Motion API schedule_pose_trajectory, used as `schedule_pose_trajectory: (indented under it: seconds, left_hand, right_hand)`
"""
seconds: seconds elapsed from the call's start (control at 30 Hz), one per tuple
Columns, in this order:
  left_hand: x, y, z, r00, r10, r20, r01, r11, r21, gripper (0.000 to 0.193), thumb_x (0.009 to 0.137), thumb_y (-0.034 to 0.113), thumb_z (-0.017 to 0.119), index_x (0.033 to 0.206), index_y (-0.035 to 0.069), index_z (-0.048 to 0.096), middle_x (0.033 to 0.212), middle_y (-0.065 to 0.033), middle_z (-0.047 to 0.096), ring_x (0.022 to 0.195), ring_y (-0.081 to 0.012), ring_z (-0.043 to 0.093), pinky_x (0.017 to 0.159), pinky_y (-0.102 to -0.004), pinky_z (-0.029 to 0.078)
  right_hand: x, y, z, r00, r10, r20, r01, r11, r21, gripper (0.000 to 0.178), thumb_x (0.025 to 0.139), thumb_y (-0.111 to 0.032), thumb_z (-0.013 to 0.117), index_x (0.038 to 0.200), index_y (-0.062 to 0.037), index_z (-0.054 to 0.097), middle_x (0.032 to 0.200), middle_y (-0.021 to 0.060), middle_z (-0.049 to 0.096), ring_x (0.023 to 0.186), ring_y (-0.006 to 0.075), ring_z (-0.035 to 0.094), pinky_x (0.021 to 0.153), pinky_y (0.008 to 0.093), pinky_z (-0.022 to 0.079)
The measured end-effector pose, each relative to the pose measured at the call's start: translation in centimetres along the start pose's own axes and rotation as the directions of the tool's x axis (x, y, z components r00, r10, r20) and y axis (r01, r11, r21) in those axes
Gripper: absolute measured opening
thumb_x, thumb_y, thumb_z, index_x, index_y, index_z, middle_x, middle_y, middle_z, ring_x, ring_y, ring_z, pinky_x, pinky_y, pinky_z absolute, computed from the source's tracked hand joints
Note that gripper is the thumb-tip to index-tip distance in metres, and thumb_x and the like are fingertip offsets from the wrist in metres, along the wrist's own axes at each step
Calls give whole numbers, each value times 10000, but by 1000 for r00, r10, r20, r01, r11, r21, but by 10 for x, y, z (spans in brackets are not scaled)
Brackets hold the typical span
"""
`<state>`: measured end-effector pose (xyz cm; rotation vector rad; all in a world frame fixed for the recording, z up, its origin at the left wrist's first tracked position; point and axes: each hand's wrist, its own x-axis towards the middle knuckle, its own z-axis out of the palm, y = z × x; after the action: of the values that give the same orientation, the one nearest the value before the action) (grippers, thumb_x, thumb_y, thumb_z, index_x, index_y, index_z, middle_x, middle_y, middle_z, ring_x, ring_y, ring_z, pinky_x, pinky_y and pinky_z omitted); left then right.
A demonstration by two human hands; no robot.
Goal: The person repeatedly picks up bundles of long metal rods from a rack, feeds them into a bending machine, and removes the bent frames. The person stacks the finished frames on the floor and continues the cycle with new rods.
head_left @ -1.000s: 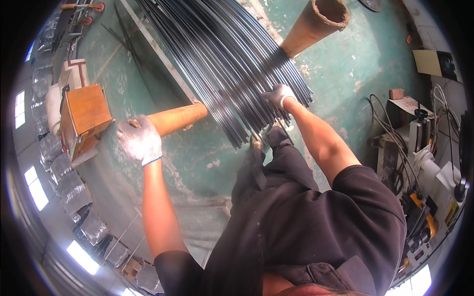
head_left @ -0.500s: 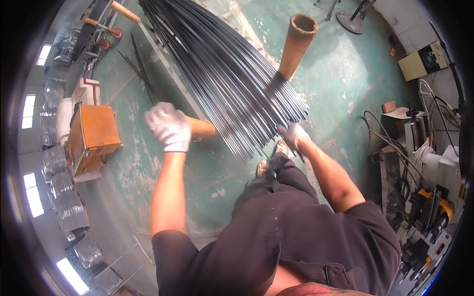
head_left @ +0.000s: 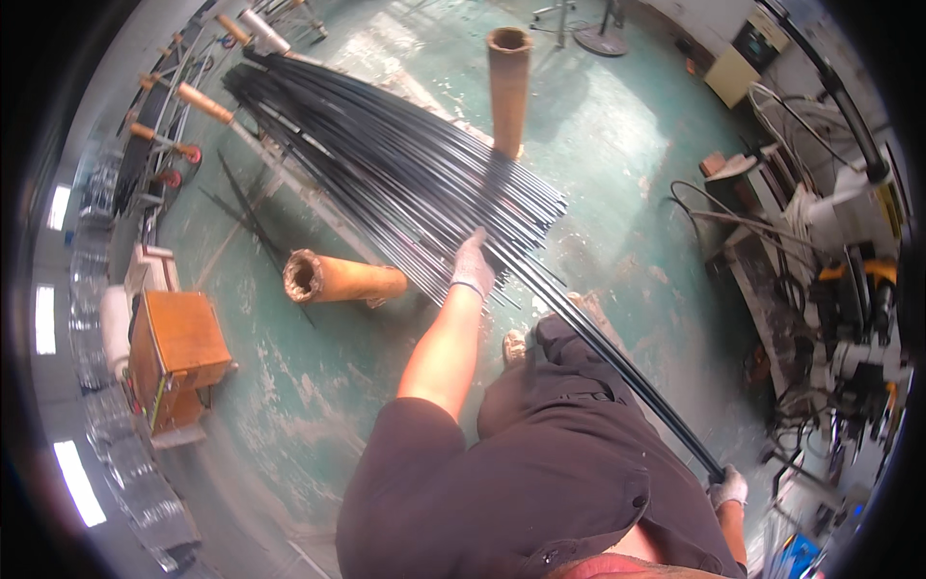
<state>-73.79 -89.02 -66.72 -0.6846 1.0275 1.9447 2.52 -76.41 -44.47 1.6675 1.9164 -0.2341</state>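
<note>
1. Left hand [head_left: 473, 268], in a white glove, rests on the bundle of black rods [head_left: 405, 174] near its front end; the fingers look curled over a few rods, though I can't tell how tightly.
2. Right hand [head_left: 728, 485], also gloved, is at the lower right with its fingers closed round the near end of a small group of pulled rods [head_left: 617, 362].
3. The pulled rods run diagonally from the bundle past the person's leg to the right hand, clear of the stack.
4. The bundle lies on the green floor [head_left: 617, 145], propped across two brown cardboard tubes: one tube [head_left: 508, 87] at the back and one tube [head_left: 342, 280] at the front left.
5. To do this well, I'd keep the left hand pinning the stack, draw the rods straight along their axis and avoid snagging neighbours.
6. Count: two tubes, two gloved hands, one wooden box [head_left: 178, 357] at the left. The rods are too many to count.
7. A machine with cables [head_left: 849, 289] stands at the right, well apart.
</note>
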Motion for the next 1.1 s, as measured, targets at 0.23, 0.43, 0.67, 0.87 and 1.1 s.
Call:
schedule_pose_trajectory:
  seconds: [0.23,0.43,0.67,0.87,1.1]
  left_hand:
    - [-45,-46,43,978,50,204,-115,940,321,110,970,79,650,920,-18,643,838,-114,669,822,-263,643,831,-420,537]
    - [-142,-139,107,881,130,454,-391,741,546,79,917,-32,636,840,-14,628,834,-95,615,765,-208,591,774,-442,554]
    - [-227,-158,272,851,12,525,-61,995,76,119,1038,145,667,1080,36,642,875,-31,619,897,-218,625,907,-418,561]
    - [-289,-287,388,602,-112,791,-79,977,198,251,1022,157,709,1212,15,627,997,-78,688,952,-260,631,1112,-513,489]
    - [-280,-380,505,267,-355,896,-120,910,396,329,1024,188,675,1252,-42,613,1184,-154,665,1244,-368,615,1229,-564,398]
  right_hand:
    - [-15,-130,-1,938,-218,-268,268,949,165,195,822,-285,767,770,-105,710,820,157,730,873,389,718,819,503,577]
    - [72,2,77,928,-78,-364,178,952,249,80,765,-191,713,814,-130,730,805,132,737,883,362,731,831,477,575]
    - [172,263,155,593,650,-475,-490,760,427,297,835,-50,645,1127,-54,695,1121,245,701,1162,434,650,1019,516,518]
    - [212,192,27,849,519,-99,471,-659,586,453,847,22,594,1298,64,602,1309,258,687,1203,342,683,1000,432,545]
    - [272,163,-101,890,456,18,453,-886,100,273,1105,-237,584,1134,26,650,1071,170,718,1071,311,689,1018,535,576]
